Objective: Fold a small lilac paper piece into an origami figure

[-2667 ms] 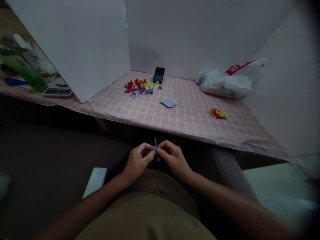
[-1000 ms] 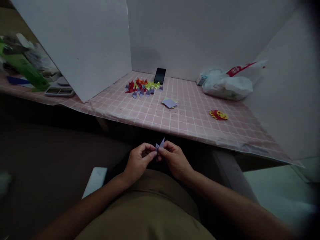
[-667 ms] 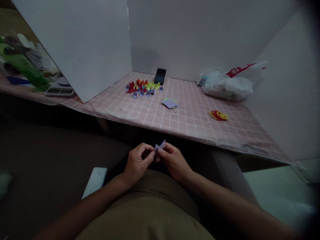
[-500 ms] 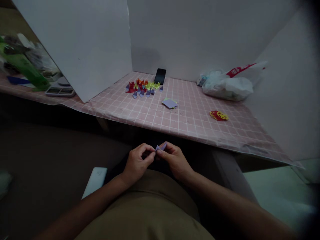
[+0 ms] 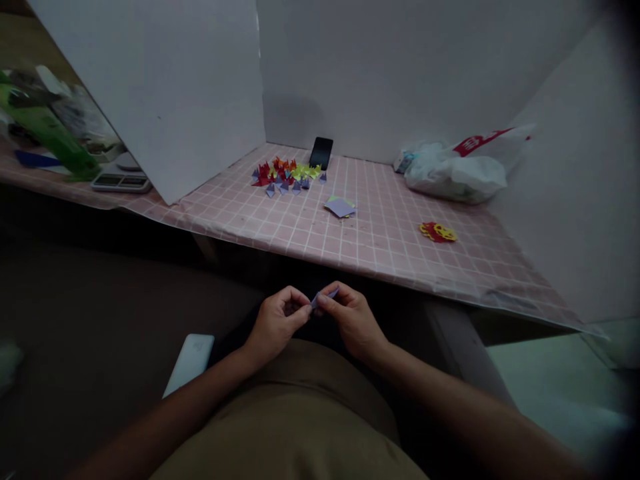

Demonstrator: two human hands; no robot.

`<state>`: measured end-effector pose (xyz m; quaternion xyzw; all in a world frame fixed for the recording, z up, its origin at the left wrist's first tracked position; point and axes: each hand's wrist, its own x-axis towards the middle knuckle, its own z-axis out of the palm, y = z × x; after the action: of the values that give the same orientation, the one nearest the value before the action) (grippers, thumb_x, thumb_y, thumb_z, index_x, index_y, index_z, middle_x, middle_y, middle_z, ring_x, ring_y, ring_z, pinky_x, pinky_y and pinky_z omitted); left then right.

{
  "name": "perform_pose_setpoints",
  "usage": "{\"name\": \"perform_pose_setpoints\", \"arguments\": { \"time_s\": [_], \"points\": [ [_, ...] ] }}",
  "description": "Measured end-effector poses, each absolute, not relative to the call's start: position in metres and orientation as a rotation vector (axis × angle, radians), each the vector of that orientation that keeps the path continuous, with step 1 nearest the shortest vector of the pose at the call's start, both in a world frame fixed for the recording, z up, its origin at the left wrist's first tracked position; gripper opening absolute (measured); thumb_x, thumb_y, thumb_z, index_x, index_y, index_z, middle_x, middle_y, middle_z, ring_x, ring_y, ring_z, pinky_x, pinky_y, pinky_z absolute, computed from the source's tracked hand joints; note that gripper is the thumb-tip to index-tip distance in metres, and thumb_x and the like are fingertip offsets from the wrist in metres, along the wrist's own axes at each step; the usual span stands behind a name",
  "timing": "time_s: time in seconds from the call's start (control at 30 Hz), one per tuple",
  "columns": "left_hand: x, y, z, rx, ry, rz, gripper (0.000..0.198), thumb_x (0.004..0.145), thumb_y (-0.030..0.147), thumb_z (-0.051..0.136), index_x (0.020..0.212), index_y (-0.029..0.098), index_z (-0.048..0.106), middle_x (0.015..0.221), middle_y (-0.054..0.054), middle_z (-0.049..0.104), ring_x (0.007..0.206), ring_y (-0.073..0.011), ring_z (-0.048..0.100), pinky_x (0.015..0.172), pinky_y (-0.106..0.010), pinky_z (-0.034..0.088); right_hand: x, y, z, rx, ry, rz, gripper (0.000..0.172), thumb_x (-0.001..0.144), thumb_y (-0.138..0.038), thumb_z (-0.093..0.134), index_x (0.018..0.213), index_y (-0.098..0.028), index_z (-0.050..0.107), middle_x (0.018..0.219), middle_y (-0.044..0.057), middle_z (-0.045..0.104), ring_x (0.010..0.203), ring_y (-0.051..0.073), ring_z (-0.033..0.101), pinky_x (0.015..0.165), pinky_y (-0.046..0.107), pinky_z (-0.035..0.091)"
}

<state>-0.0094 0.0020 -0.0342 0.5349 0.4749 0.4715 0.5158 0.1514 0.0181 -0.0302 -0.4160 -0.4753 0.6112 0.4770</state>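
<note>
Over my lap, below the table's front edge, both hands pinch one small piece of folded purple paper (image 5: 316,301). My left hand (image 5: 279,320) grips its left end between thumb and forefinger. My right hand (image 5: 354,319) has thumb and fingers closed on the other side, with a purple tip showing past the forefinger. The fingers cover much of the paper's shape. Beyond the hands, a short stack of square paper sheets (image 5: 341,207), purple on top, lies on the table. Farther back sits a cluster of small folded paper figures (image 5: 285,175) in red, orange, yellow and purple.
A pink checked cloth covers the table (image 5: 380,233). A black phone (image 5: 321,153) leans behind the paper figures. To the right are red and yellow cut-out pieces (image 5: 438,232) and a white plastic bag (image 5: 453,175). A white panel (image 5: 165,87) stands left; a white flat object (image 5: 190,363) lies beside my left forearm.
My right thumb and fingers have shifted slightly on the purple paper, whose visible part now looks flatter and more slanted. My left hand keeps its pinch, almost still.
</note>
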Motion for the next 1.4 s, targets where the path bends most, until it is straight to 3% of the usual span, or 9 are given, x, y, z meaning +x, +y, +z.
{"name": "perform_pose_setpoints", "arguments": {
  "time_s": [0.17, 0.37, 0.63, 0.73, 0.83, 1.03, 1.4],
  "points": [
    [-0.006, 0.001, -0.034, 1.193, 1.067, 1.152, 0.017, 0.078, 0.029, 0.071, 0.088, 0.017, 0.063, 0.076, -0.001, 0.068, 0.07, -0.0143, 0.063, 0.067, -0.028, 0.05, 0.151, 0.016, -0.029, -1.009, -1.172, 1.455, 0.015, 0.077, -0.029, 0.074, 0.071, -0.019, 0.064, 0.066, -0.002, 0.064, 0.064, 0.013, 0.056, 0.065, 0.027, 0.046],
    [-0.007, 0.001, -0.03, 1.244, 1.119, 1.076, 0.017, 0.08, 0.03, 0.067, 0.07, 0.016, 0.064, 0.063, 0.001, 0.063, 0.059, -0.0124, 0.057, 0.059, -0.025, 0.045, 0.151, 0.014, -0.032, -1.013, -1.214, 1.477, 0.019, 0.077, -0.032, 0.076, 0.069, -0.019, 0.064, 0.064, -0.002, 0.064, 0.062, 0.013, 0.056, 0.064, 0.028, 0.045],
    [-0.009, 0.002, -0.036, 1.17, 1.031, 1.062, 0.019, 0.082, 0.033, 0.067, 0.074, 0.016, 0.066, 0.068, 0.0, 0.066, 0.063, -0.0127, 0.057, 0.064, -0.026, 0.046, 0.155, 0.021, -0.025, -1.013, -1.275, 1.624, 0.022, 0.078, -0.034, 0.076, 0.069, -0.018, 0.063, 0.06, -0.002, 0.063, 0.06, 0.012, 0.057, 0.063, 0.027, 0.045],
    [-0.01, 0.003, -0.04, 1.02, 0.973, 1.095, 0.022, 0.083, 0.035, 0.067, 0.074, 0.016, 0.064, 0.069, 0.0, 0.064, 0.063, -0.0112, 0.054, 0.064, -0.025, 0.043, 0.155, 0.023, -0.023, -0.918, -1.23, 1.702, 0.022, 0.08, -0.038, 0.073, 0.079, -0.017, 0.066, 0.069, 0.0, 0.066, 0.063, 0.012, 0.059, 0.067, 0.028, 0.047],
    [-0.009, 0.004, -0.041, 0.84, 0.89, 1.078, 0.023, 0.081, 0.035, 0.07, 0.073, 0.015, 0.063, 0.07, -0.001, 0.063, 0.061, -0.0098, 0.052, 0.061, -0.024, 0.041, 0.155, 0.023, -0.023, -0.868, -1.187, 1.735, 0.023, 0.08, -0.038, 0.074, 0.087, -0.017, 0.066, 0.075, 0.0, 0.067, 0.065, 0.012, 0.061, 0.068, 0.029, 0.049],
    [-0.006, 0.004, -0.037, 0.639, 0.747, 1.001, 0.02, 0.077, 0.03, 0.076, 0.072, 0.013, 0.066, 0.072, -0.002, 0.063, 0.062, -0.0086, 0.051, 0.06, -0.021, 0.042, 0.154, 0.022, -0.024, -0.864, -1.171, 1.742, 0.015, 0.081, -0.029, 0.074, 0.084, -0.017, 0.065, 0.073, -0.001, 0.066, 0.064, 0.011, 0.06, 0.066, 0.026, 0.049],
    [-0.005, 0.006, -0.044, 0.459, 0.584, 0.95, 0.022, 0.072, 0.024, 0.083, 0.077, 0.008, 0.07, 0.072, -0.005, 0.066, 0.059, -0.0057, 0.053, 0.055, -0.015, 0.043, 0.154, 0.024, -0.029, -0.817, -1.135, 1.769, 0.018, 0.08, -0.03, 0.076, 0.08, -0.016, 0.064, 0.067, -0.003, 0.063, 0.055, 0.008, 0.056, 0.058, 0.023, 0.045]
  ]
}}
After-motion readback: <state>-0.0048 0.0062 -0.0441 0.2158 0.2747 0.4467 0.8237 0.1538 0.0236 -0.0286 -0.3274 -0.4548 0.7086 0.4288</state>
